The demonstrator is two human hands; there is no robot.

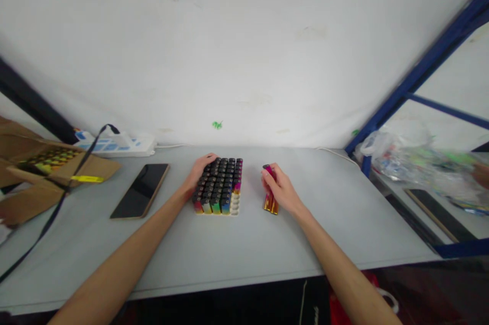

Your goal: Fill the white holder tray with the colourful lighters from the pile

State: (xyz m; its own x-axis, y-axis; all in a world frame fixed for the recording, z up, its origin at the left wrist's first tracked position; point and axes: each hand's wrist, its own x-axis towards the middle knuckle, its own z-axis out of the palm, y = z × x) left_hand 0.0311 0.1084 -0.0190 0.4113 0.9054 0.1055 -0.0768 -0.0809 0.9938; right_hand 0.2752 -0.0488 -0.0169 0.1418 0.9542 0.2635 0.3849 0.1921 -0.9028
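A white tray (234,210) stands on the table, packed with upright lighters (217,182) with black tops and shiny coloured bodies. Several holes show bare at its near right corner. My left hand (199,171) is curled round the tray's far left side, its fingertips partly hidden behind the lighters. To the right of the tray, my right hand (281,191) is closed on pink-and-gold lighters (271,204), held tilted at the tabletop. At least two lower ends show below the fingers; the exact number is hidden.
On the left lie a phone (140,191), an open cardboard box (95,164) holding more lighters, a black strap (57,208) and a white power strip (130,145). Plastic bags (412,162) sit beyond the blue metal frame (397,101) at right. A wall closes off the back.
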